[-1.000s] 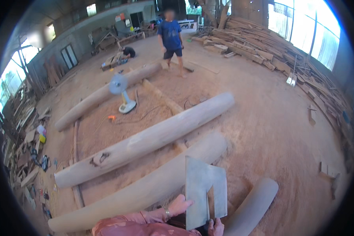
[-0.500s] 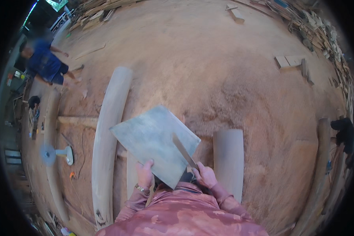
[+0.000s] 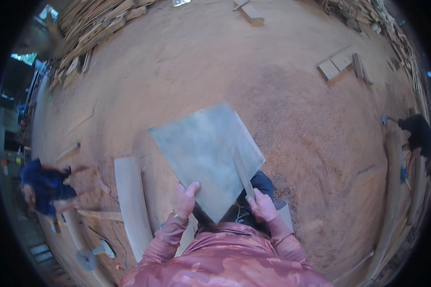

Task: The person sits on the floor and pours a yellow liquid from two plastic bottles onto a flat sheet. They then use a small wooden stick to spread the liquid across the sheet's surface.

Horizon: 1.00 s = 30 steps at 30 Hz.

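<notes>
My left hand grips the lower left edge of a flat, square, grey-green panel, its thumb lying on the upper face. The panel is tilted in front of my body, one corner pointing toward my waist. My right hand is closed around the near end of a narrow, flat, greyish strip. The strip's far end lies over the right part of the panel; whether it touches the surface I cannot tell. Whether it is wood or metal is unclear.
Left of me lies a pale, smooth log; another log end shows behind my right forearm. A person in blue is at far left, near a fan. Another person in dark clothes is at far right. Planks and a lumber pile lie beyond.
My view has swung, and the logs, fan and person in blue sit lower in it. The panel has shifted up and right in view, still in my left hand; the strip stays in my right.
</notes>
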### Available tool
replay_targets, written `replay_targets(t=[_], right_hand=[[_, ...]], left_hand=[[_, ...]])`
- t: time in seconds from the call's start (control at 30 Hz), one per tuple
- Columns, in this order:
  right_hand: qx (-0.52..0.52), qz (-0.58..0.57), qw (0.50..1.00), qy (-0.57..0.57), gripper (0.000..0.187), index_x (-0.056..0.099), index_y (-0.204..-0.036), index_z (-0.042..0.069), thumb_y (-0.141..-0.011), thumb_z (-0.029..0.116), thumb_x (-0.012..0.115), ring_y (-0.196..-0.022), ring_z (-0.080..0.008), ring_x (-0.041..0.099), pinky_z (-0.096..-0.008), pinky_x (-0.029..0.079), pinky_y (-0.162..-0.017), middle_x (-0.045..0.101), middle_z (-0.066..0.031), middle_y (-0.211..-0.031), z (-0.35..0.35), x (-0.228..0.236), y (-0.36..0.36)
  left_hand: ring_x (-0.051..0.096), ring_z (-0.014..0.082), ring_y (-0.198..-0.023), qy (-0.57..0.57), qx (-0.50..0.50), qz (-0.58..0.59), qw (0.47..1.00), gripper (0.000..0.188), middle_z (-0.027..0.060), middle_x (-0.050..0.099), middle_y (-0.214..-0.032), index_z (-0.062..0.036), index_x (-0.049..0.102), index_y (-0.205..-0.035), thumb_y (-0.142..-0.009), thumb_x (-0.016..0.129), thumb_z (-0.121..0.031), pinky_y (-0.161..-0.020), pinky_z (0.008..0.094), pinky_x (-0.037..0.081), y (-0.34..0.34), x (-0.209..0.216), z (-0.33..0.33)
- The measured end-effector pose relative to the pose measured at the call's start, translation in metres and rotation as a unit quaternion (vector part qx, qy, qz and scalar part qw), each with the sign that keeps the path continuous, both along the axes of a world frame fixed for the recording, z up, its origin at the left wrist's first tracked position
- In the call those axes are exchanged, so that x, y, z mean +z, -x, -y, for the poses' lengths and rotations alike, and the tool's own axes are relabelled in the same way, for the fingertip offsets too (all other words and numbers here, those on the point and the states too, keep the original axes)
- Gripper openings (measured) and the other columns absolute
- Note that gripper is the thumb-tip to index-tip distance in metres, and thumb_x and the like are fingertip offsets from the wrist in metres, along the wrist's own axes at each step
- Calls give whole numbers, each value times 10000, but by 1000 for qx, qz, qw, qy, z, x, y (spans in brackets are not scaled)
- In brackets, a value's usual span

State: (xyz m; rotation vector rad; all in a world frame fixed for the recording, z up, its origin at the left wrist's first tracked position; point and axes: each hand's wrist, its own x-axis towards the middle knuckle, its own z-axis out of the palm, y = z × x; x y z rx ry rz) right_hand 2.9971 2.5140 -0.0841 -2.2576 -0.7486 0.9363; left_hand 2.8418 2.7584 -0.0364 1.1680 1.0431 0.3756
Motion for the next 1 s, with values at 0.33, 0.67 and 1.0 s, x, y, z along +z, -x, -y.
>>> replay_targets(t=[0.33, 0.67, 1.0], right_hand=[[-69, -258, 879, -395, 199, 624, -844, 26, -919, 211, 635, -620, -105, 537, -285, 441, -575, 560, 1, -682, -123, 50, -379], [-99, -160, 918, -350, 205, 550, -782, 46, -910, 206, 556, -602, -128, 499, -317, 410, -557, 493, -12, -657, -179, 47, -763], [-508, -6, 836, -209, 249, 674, -1045, 40, -964, 273, 703, -824, -121, 629, -326, 524, -756, 674, -37, -884, -141, 2, -1038]], left_hand=[[642, 197, -1007, -120, 15, -150, 981, 350, 131, 678, -1140, 75, 627, -1167, -903, 692, -146, -863, 353, 535, -341, 7, -131], [631, 220, -971, -136, -33, -112, 984, 348, 139, 675, -1087, 111, 644, -1101, -881, 681, -156, -856, 372, 516, -745, -33, -237], [649, 243, -926, -30, -133, 5, 991, 397, 102, 645, -1130, -1, 549, -1193, -834, 659, -127, -797, 408, 557, -1231, -72, -303]])
